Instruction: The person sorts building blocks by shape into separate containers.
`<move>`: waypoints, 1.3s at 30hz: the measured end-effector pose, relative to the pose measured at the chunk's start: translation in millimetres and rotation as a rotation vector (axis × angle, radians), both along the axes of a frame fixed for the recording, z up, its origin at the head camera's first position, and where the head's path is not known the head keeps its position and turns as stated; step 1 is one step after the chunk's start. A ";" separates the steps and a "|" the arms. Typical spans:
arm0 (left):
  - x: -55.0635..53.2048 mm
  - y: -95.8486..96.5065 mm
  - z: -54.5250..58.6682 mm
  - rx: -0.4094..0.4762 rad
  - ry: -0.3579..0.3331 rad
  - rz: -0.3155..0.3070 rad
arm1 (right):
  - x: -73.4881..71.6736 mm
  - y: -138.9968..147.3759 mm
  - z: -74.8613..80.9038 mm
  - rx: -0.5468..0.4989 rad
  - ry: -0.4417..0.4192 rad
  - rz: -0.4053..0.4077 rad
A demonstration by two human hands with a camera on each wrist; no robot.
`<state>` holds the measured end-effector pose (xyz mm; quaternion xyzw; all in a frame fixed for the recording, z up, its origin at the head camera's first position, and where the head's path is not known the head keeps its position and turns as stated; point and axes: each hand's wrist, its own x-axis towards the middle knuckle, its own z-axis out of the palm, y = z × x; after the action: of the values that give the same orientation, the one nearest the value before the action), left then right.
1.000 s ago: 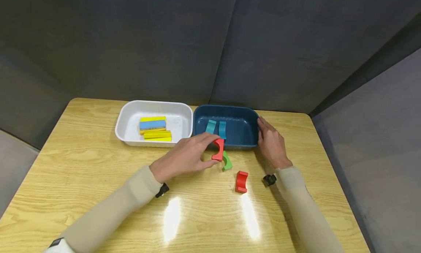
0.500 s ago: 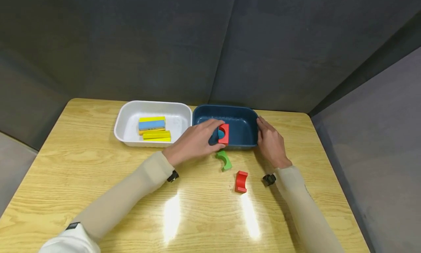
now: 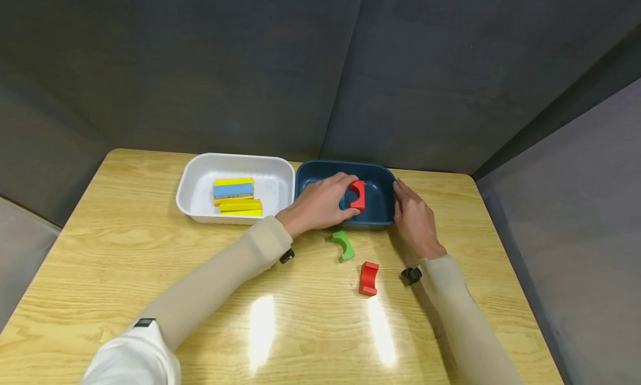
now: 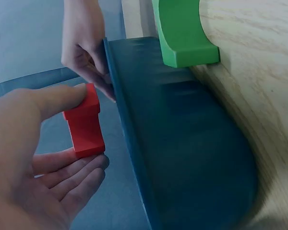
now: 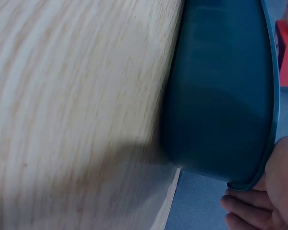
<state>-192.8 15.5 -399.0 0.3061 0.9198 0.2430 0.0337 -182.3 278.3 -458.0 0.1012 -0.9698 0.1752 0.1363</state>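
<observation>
In the head view my left hand (image 3: 321, 202) is over the dark blue bin (image 3: 380, 222). It pinches a red arch block (image 3: 360, 196) between thumb and fingers, held upright. The left wrist view shows the thumb on one end of the red arch block (image 4: 85, 122) and fingers under the other. My right hand (image 3: 415, 218) rests against the bin's right end, fingers fairly straight along the outside in the right wrist view. Teal arch blocks inside the bin are mostly hidden by my left hand. A green arch block (image 3: 343, 246) and another red arch block (image 3: 368, 278) lie in front.
A white bin (image 3: 200, 212) stands directly left of the blue one, holding several yellow blocks (image 3: 241, 205) and a blue block (image 3: 233, 191). Both bins sit near the back edge of the wooden table (image 3: 165, 262), before a dark grey panel (image 3: 225, 68).
My left hand has carried the red arch block from above the green arch block, rightward and back, to over the blue bin. My right hand has stayed at the bin's right end.
</observation>
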 end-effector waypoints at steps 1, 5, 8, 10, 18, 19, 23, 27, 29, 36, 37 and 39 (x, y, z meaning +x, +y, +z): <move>-1.6 2.6 -1.4 -0.002 -0.005 0.002 | 0.3 0.3 -0.1 0.000 -0.002 0.000; -7.3 10.9 -6.1 -0.023 -0.012 0.009 | 0.6 1.2 -1.8 0.002 -0.006 -0.001; -11.7 15.4 -9.2 -0.037 -0.006 0.011 | 0.7 1.8 -2.6 0.003 0.003 0.000; -14.4 17.7 -11.3 -0.041 -0.004 0.009 | 0.8 2.0 -2.2 0.004 0.008 0.000; -22.4 21.1 -19.7 -0.064 -0.009 0.010 | 2.3 1.5 -2.1 -0.003 0.007 0.005; -23.2 21.5 -20.3 -0.068 -0.011 0.009 | 2.3 1.4 -2.1 -0.003 0.008 0.007; -26.7 23.2 -21.5 -0.092 -0.022 0.013 | 1.5 0.9 -2.5 -0.003 0.012 0.012; -29.2 25.3 -21.4 -0.116 -0.028 0.014 | 0.6 0.1 -2.3 -0.006 0.009 0.012; -30.2 26.4 -22.0 -0.114 -0.027 0.014 | 0.5 -0.3 -1.9 -0.005 0.006 0.010; -33.3 27.7 -25.7 -0.106 -0.020 0.016 | -0.8 -1.0 -1.1 -0.001 -0.002 0.008; -33.3 27.4 -25.9 -0.103 -0.022 0.016 | -1.0 -1.0 -1.2 -0.001 -0.003 0.008; -32.7 26.3 -26.0 -0.090 -0.026 0.015 | -1.1 -0.5 -1.3 -0.002 -0.004 0.008</move>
<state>-225.5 41.8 -425.0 0.2942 0.9316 0.2056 0.0577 -183.4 277.8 -459.3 0.1045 -0.9695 0.1770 0.1336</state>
